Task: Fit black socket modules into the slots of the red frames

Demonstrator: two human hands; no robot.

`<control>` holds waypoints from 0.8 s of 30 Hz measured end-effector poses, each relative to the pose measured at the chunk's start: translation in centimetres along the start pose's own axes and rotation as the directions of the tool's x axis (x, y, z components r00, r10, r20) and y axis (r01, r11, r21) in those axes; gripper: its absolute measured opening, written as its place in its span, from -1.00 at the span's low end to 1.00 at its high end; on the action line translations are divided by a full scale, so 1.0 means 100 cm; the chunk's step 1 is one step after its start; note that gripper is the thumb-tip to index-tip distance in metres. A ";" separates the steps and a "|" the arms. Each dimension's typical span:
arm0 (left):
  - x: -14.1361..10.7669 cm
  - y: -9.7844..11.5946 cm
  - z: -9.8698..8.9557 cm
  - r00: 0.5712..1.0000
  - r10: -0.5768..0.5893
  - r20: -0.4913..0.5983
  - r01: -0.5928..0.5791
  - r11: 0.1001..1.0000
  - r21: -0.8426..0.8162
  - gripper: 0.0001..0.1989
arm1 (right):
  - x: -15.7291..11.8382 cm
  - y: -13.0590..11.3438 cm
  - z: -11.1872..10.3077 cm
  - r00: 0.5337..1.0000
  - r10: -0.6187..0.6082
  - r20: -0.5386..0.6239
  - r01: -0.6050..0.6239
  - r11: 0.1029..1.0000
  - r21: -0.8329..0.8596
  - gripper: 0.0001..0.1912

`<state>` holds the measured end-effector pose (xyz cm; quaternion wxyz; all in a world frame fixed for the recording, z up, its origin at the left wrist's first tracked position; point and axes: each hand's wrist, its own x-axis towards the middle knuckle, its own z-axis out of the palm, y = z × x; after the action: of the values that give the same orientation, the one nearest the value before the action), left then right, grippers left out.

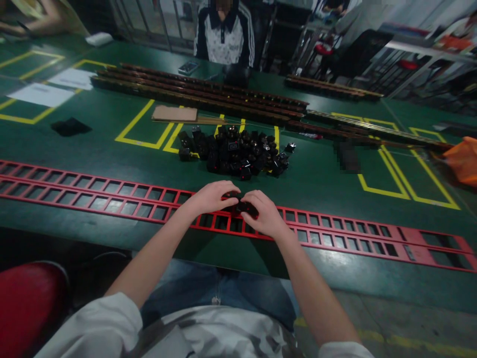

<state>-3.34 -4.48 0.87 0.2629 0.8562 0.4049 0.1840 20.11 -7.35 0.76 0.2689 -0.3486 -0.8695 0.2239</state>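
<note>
A long red frame (223,222) with two rows of rectangular openings lies across the green table. Over its middle, my left hand (217,197) and my right hand (262,211) face each other. Small dark parts (238,203) sit between my fingers, and both hands have their fingers curled round them. How many parts there are, and whether they touch the frame, cannot be made out. Just beyond my hands lies a heap of small black blocks (233,149), some with shiny metal bits.
Long dark rails (208,97) lie across the table behind the heap, beside a cardboard piece (175,114). White papers (40,94) and a black cloth-like item (70,127) are at left, an orange item (462,160) at right. A person (223,35) sits opposite.
</note>
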 end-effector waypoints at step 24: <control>-0.003 0.001 0.014 0.994 -0.093 0.049 0.083 0.982 0.167 -0.66 | 0.008 0.012 0.007 0.945 0.327 0.026 -0.316 0.928 -0.197 -0.91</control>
<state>-2.69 -5.19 -0.20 0.2104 0.8612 0.4486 0.1135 19.74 -6.10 -0.24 0.1686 -0.5038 -0.8254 0.1911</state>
